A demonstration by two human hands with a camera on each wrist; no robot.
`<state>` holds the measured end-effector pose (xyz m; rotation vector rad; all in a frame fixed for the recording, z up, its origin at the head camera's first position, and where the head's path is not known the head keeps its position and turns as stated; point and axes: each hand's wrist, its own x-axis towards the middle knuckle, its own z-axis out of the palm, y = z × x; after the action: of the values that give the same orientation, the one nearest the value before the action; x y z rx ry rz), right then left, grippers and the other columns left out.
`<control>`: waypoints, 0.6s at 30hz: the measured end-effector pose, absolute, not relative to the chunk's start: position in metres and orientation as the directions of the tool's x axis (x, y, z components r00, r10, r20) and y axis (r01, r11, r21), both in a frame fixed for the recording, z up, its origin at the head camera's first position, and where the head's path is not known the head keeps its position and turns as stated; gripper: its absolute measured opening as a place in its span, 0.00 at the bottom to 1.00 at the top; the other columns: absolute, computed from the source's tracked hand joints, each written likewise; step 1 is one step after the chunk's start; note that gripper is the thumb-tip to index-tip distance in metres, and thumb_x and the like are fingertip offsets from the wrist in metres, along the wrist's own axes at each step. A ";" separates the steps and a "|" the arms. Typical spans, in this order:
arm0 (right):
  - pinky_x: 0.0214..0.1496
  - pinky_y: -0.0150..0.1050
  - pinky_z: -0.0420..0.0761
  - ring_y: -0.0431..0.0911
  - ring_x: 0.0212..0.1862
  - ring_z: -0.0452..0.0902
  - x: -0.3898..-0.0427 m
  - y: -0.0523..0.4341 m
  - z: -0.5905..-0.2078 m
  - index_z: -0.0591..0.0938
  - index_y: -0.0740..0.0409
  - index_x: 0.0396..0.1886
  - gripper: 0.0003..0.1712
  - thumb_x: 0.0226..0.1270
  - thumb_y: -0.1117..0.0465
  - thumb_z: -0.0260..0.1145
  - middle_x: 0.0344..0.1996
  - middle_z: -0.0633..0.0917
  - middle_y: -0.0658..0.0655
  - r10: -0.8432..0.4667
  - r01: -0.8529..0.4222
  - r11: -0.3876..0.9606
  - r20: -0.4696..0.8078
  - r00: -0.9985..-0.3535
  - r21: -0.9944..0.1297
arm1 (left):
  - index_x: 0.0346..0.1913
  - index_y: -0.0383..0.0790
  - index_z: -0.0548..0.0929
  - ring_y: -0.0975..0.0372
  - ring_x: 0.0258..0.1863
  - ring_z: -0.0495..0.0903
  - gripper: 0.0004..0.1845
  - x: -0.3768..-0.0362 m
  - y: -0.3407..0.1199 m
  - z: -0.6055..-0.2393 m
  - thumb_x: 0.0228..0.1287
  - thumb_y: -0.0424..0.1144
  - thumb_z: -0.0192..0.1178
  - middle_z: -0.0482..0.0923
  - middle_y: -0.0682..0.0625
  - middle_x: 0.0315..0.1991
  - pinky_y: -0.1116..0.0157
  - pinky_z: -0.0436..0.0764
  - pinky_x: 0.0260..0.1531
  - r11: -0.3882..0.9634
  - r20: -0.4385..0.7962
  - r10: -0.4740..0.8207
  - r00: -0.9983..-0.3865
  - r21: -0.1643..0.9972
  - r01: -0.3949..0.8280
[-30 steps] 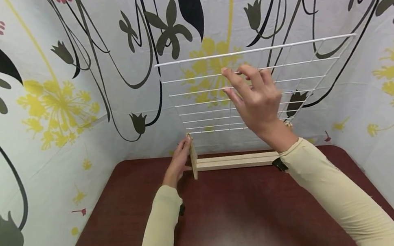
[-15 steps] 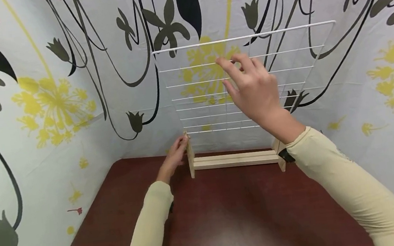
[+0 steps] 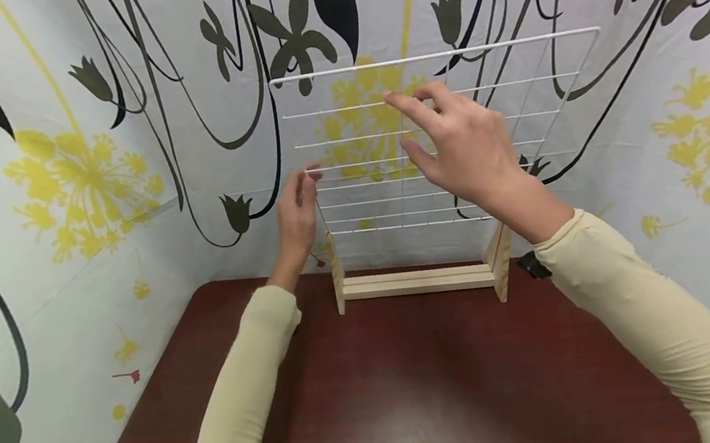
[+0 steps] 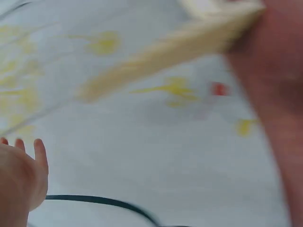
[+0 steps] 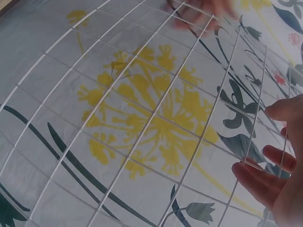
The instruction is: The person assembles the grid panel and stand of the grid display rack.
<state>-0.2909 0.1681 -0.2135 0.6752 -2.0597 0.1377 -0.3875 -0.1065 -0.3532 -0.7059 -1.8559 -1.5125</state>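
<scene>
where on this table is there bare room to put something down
The near table surface lies bare, bordered by both sleeves and the wooden stand. It is crowded at the back, where the stand holds the wire grid and both the left hand and right hand work.

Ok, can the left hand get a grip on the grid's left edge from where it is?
Probably yes. The left hand is raised right beside the left edge of the white wire grid, fingertips at the wire, nothing between. The right hand is at the grid's middle, clear of that edge.

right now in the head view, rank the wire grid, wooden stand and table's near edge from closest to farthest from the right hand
1. Wire grid, right at the right hand, fingers on its wires.
2. Wooden stand, below the hand.
3. Table near edge, at the bottom of the view.
</scene>
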 end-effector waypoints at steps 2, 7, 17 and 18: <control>0.18 0.51 0.74 0.56 0.31 0.82 -0.291 0.169 -0.212 0.76 0.36 0.75 0.33 0.73 0.52 0.70 0.56 0.83 0.57 -0.415 -0.510 0.843 0.809 -0.418 0.169 | 0.64 0.34 0.80 0.42 0.59 0.84 0.43 -0.382 -0.098 -0.325 0.76 0.74 0.46 0.84 0.32 0.56 0.40 0.84 0.58 0.110 0.791 -0.016 -0.612 0.610 0.785; 0.18 0.49 0.72 0.53 0.22 0.75 -0.291 0.173 -0.206 0.77 0.36 0.75 0.30 0.74 0.51 0.69 0.54 0.84 0.57 -0.433 -0.506 0.842 0.793 -0.429 0.186 | 0.64 0.38 0.79 0.49 0.55 0.89 0.35 -0.367 -0.079 -0.258 0.81 0.66 0.45 0.85 0.35 0.55 0.43 0.88 0.52 -0.068 0.820 -0.032 -0.572 0.569 0.820; 0.17 0.46 0.70 0.50 0.21 0.75 -0.291 0.175 -0.199 0.78 0.36 0.74 0.27 0.77 0.50 0.65 0.54 0.85 0.55 -0.453 -0.507 0.839 0.768 -0.452 0.197 | 0.51 0.42 0.86 0.49 0.35 0.93 0.25 -0.357 -0.068 -0.201 0.90 0.43 0.34 0.92 0.44 0.38 0.56 0.92 0.32 -0.252 0.752 -0.144 -0.643 0.600 0.759; 0.17 0.46 0.70 0.50 0.21 0.75 -0.291 0.176 -0.199 0.78 0.35 0.74 0.28 0.76 0.50 0.65 0.54 0.85 0.55 -0.454 -0.507 0.839 0.765 -0.457 0.196 | 0.50 0.42 0.86 0.48 0.34 0.93 0.24 -0.357 -0.067 -0.200 0.90 0.44 0.36 0.92 0.44 0.37 0.57 0.91 0.31 -0.250 0.747 -0.147 -0.648 0.606 0.755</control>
<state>-0.2911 0.1757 -0.1990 0.7002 -2.1197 0.0739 -0.3573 -0.0672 -0.2002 -0.7588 -1.4031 -1.9497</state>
